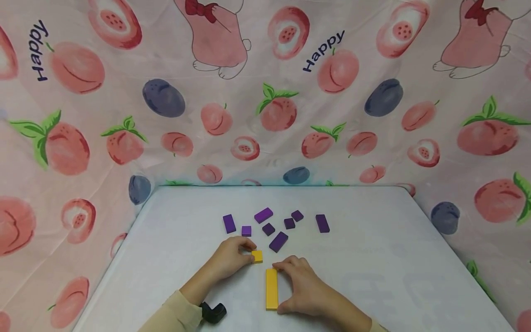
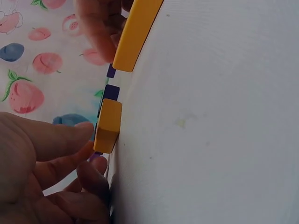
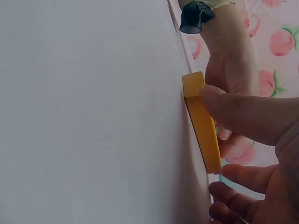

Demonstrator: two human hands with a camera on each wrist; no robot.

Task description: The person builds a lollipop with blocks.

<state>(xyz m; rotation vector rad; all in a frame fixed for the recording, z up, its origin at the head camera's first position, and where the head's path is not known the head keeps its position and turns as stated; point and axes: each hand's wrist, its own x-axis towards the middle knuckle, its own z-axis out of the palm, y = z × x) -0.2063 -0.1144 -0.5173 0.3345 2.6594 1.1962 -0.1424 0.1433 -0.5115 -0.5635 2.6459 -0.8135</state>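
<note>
A small yellow block (image 1: pixel 257 257) lies on the white table, and my left hand (image 1: pixel 233 256) pinches it with thumb and forefinger from its left side. In the left wrist view the thumb and a fingertip meet the edge of this yellow block (image 2: pixel 108 126). To the right and nearer, my right hand (image 1: pixel 307 286) holds a long yellow block (image 1: pixel 271 289) by its two ends, the thumb at the near end and a finger at the far end. The right wrist view shows the thumb against the near end of the long block (image 3: pixel 203 126). The two yellow blocks are apart.
Beyond the hands lie several purple blocks, among them an oblong one (image 1: pixel 279 242) close to the small yellow block and another (image 1: pixel 322 223) at the right. A black curved object (image 1: pixel 214 313) sits by the left sleeve. Fruit-print cloth (image 1: pixel 249 115) surrounds the table.
</note>
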